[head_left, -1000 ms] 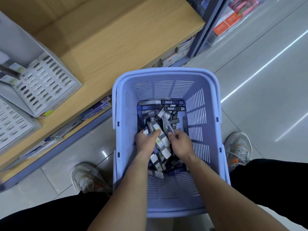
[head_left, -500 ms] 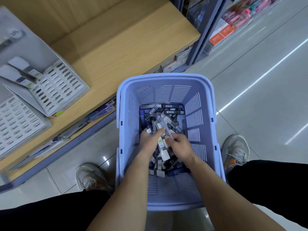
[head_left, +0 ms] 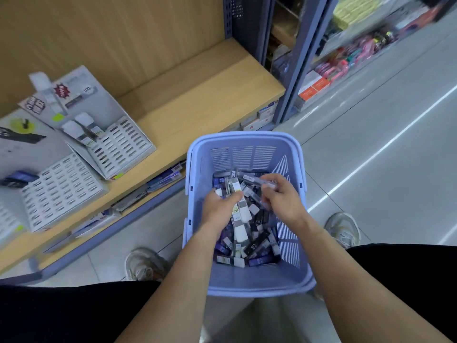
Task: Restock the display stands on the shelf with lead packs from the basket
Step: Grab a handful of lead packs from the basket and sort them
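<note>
A lavender plastic basket (head_left: 244, 142) stands on the floor between my feet, its bottom covered with several lead packs (head_left: 249, 233) in black, blue and white. Both hands are inside it. My left hand (head_left: 218, 206) grips a bunch of white and grey packs (head_left: 236, 191) that stick up past its fingers. My right hand (head_left: 284, 199) pinches a few slim packs (head_left: 257, 181) pointing left. On the wooden shelf (head_left: 197, 105) at the left stand two grey display stands (head_left: 118, 144) (head_left: 59, 186) with slotted fronts, most slots dark and unfilled.
A blue metal upright (head_left: 296, 70) ends the shelf at the right, with boxed goods on lower shelves behind it. Packs lie on the lower ledge (head_left: 158, 184) under the wooden shelf. My shoes (head_left: 146, 264) (head_left: 343, 229) flank the basket on a glossy grey floor.
The view has tilted up, showing more of the shelf and stands. My right hand has moved right and apart from the left, carrying packs with it; the left hand holds a taller bunch.
</note>
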